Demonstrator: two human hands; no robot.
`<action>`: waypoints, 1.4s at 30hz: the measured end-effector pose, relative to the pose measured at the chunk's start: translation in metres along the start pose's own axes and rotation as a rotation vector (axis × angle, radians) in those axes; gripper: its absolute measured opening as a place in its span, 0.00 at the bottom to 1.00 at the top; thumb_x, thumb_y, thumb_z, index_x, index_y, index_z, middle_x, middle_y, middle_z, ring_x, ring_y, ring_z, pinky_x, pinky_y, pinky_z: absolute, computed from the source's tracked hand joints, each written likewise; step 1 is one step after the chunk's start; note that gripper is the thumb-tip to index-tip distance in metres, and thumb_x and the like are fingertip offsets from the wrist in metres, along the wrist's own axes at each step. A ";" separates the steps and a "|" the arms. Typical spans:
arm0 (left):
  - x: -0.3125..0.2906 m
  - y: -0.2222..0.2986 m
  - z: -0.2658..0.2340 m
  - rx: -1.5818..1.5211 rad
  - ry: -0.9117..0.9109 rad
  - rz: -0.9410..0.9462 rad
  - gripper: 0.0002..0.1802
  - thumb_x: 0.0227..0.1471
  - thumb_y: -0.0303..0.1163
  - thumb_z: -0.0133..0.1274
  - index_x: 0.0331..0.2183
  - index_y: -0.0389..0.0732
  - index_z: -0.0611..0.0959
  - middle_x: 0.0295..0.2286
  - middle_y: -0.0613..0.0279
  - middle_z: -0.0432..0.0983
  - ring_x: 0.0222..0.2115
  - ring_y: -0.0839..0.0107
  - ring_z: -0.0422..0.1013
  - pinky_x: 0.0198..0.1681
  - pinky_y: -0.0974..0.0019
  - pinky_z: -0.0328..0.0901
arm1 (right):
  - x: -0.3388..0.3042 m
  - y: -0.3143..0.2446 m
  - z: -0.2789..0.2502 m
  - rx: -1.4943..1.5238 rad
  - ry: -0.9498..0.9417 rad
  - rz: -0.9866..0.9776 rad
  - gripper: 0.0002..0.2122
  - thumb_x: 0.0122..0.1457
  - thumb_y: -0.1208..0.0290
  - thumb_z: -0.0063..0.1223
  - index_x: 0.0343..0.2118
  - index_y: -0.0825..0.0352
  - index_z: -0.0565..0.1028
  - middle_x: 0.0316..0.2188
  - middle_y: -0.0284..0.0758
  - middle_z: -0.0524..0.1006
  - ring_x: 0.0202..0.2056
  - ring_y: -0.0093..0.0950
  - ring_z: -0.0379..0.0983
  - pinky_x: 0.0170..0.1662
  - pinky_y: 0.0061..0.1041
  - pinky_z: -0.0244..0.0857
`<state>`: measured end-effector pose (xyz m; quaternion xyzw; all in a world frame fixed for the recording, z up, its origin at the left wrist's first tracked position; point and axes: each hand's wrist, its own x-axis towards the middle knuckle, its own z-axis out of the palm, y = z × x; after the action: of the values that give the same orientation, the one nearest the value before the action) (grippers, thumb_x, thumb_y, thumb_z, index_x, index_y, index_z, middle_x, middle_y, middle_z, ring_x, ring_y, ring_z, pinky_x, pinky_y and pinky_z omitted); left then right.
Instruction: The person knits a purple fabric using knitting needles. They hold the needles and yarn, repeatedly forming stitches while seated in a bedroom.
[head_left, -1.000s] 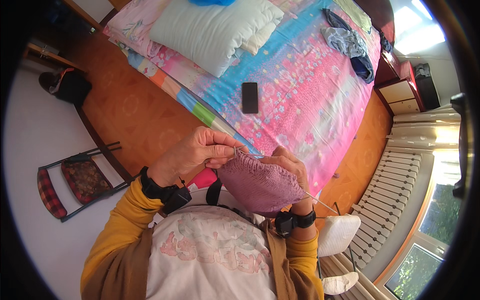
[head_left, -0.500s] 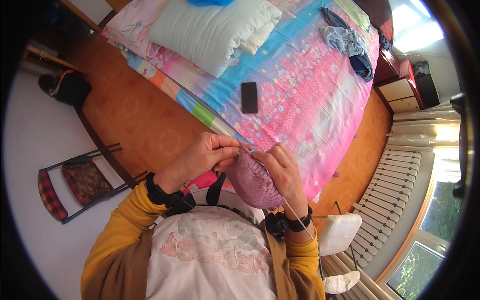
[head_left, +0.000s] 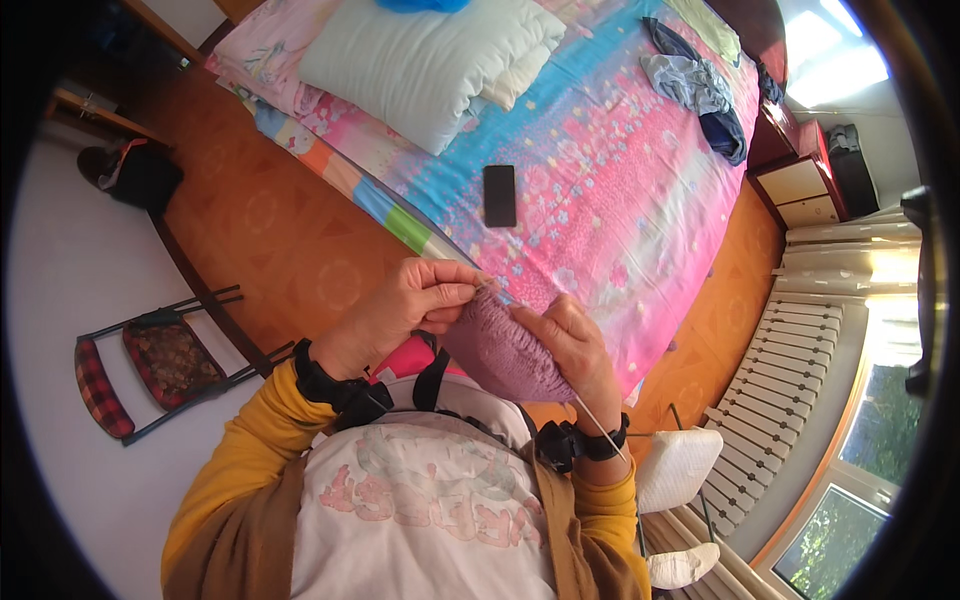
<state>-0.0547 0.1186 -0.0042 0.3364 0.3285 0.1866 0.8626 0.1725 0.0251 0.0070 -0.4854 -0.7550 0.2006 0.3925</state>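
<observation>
Left hand [head_left: 438,300] is pinching purple knitting [head_left: 502,352] at its top, right hand [head_left: 572,345] gripping its right edge; even tension should be helping.

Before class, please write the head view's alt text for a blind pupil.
A bare left hand and right hand hold purple knitted fabric; a thin pale needle sticks out. A black rectangular phone lies on a multicoloured floral bedsheet.

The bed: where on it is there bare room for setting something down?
Bare bedsheet lies between the phone and the crumpled clothes, reaching its right edge. Upper left is crowded by the pale quilt; at the near edge, left hand and right hand with purple knitting block the view.
</observation>
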 end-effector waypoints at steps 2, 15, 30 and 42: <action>-0.004 0.006 0.000 -0.119 0.009 0.004 0.13 0.59 0.28 0.53 0.44 0.33 0.83 0.30 0.69 0.78 0.20 0.86 0.56 0.23 0.80 0.52 | -0.001 -0.001 0.000 0.074 0.004 -0.003 0.21 0.48 0.79 0.59 0.48 0.70 0.79 0.27 0.33 0.68 0.29 0.30 0.68 0.33 0.29 0.64; -0.007 -0.002 0.009 -0.047 0.135 0.099 0.11 0.60 0.29 0.54 0.41 0.34 0.85 0.25 0.73 0.75 0.18 0.86 0.56 0.21 0.80 0.52 | -0.001 -0.013 -0.001 -0.027 -0.017 0.051 0.20 0.49 0.79 0.57 0.48 0.70 0.77 0.30 0.36 0.69 0.34 0.34 0.70 0.37 0.30 0.66; -0.005 -0.010 0.024 0.544 0.050 0.203 0.12 0.64 0.31 0.52 0.44 0.35 0.83 0.37 0.69 0.78 0.39 0.81 0.71 0.44 0.74 0.66 | 0.007 -0.020 0.004 -0.087 -0.026 0.161 0.18 0.51 0.76 0.56 0.47 0.67 0.73 0.33 0.41 0.70 0.36 0.42 0.70 0.39 0.37 0.67; 0.002 0.000 0.007 0.028 0.156 0.251 0.12 0.61 0.36 0.56 0.35 0.37 0.84 0.30 0.71 0.77 0.26 0.85 0.69 0.27 0.79 0.63 | -0.012 0.006 -0.002 0.179 -0.065 0.343 0.17 0.50 0.71 0.66 0.42 0.68 0.75 0.32 0.39 0.73 0.33 0.38 0.72 0.36 0.34 0.68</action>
<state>-0.0486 0.1167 -0.0013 0.3712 0.3524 0.3141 0.7996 0.1807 0.0169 -0.0005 -0.5633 -0.6527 0.3467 0.3694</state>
